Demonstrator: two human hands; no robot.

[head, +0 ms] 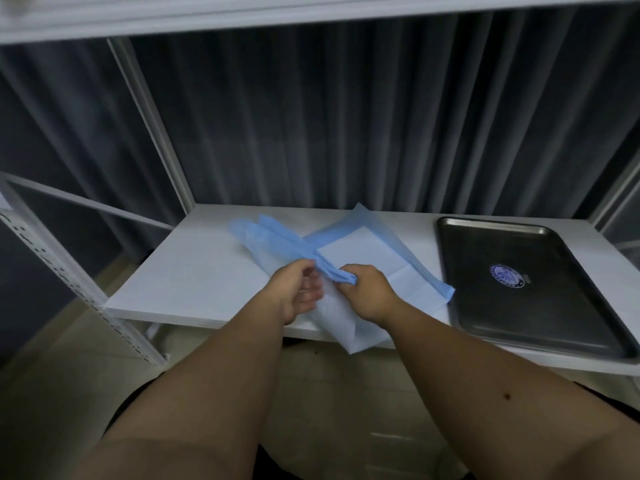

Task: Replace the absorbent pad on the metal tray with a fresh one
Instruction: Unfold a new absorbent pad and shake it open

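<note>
— While the blue pad (277,237) is being handled, where is it found relative to the hands?

— It is bunched into a long strip on the white shelf (194,271). Its long axis runs from the near right, at the hands, away to the far left. The near end is pinched in the curled fingers of the right hand (367,292). The left hand (298,289) is held just beside that end, fingers loosely curled and touching the strip; a firm grip cannot be confirmed.

— And the metal tray (540,327)?

— It is set at the right end of the shelf, bare, with only a round sticker (507,276) seen on it. Between it and the hands a white and blue sheet (367,251) is spread flat, partly under the strip. The tray is nearer to the right hand, so anything laid on it would probably be carried rightward.
</note>
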